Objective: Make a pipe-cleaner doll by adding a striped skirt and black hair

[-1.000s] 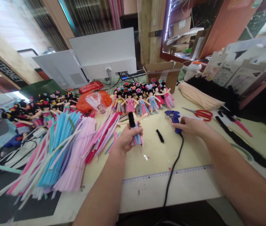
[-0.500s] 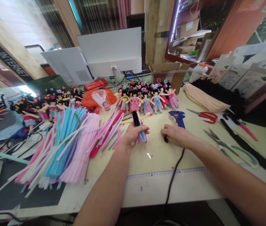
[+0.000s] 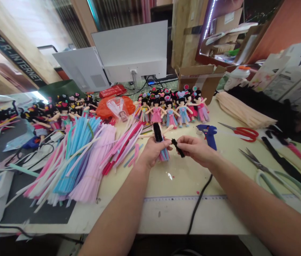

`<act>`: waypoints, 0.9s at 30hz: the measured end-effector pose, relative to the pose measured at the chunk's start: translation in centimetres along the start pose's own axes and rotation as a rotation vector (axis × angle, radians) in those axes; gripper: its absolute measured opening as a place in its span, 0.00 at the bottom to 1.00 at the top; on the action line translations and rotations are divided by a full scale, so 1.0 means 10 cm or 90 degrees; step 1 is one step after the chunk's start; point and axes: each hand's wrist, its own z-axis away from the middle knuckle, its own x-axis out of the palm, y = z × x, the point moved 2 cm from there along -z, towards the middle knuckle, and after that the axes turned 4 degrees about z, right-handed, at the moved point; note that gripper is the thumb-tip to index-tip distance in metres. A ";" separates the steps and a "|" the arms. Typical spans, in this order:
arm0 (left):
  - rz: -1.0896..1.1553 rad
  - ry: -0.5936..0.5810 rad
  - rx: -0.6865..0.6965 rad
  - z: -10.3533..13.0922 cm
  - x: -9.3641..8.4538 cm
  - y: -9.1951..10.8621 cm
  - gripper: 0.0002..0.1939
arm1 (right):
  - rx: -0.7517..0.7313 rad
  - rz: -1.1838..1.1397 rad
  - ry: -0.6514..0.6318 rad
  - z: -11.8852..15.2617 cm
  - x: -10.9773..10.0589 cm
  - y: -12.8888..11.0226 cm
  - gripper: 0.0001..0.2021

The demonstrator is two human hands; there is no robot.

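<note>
My left hand [image 3: 154,151] is closed around a small doll [image 3: 163,153] with black hair on top and a pink and blue skirt. Between the thumb and fingers of my right hand [image 3: 193,147] is a short black fuzzy piece [image 3: 178,147], its upper end close to my left thumb. A blue glue gun [image 3: 209,135] lies just behind my right hand. Finished dolls [image 3: 170,110] in coloured dresses stand in a group behind both hands.
Bundles of coloured fuzzy stems [image 3: 78,156] lie at the left. Red-handled scissors [image 3: 246,133] and green-handled scissors [image 3: 278,176] rest at the right. A ruler strip [image 3: 177,199] runs near the front edge, crossed by a black cable [image 3: 197,204].
My right hand has lifted the black piece and brought it left, close to the doll. My left hand still holds the doll. The camera view has shifted slightly.
</note>
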 end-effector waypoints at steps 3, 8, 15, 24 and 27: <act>-0.043 -0.002 0.014 0.01 0.01 -0.01 0.14 | -0.004 -0.006 -0.010 0.00 0.03 0.08 0.18; -0.084 0.006 0.023 0.01 0.02 -0.03 0.10 | 0.013 -0.003 -0.045 0.02 0.04 0.10 0.18; -0.045 0.040 0.059 -0.02 -0.02 -0.03 0.12 | 0.058 0.047 -0.030 0.06 -0.03 0.08 0.18; -0.050 0.057 0.073 -0.02 -0.03 -0.03 0.12 | 0.069 0.065 -0.057 0.07 0.01 0.08 0.14; -0.042 0.045 0.065 -0.02 -0.02 -0.04 0.14 | 0.037 0.093 -0.051 0.08 0.04 0.05 0.11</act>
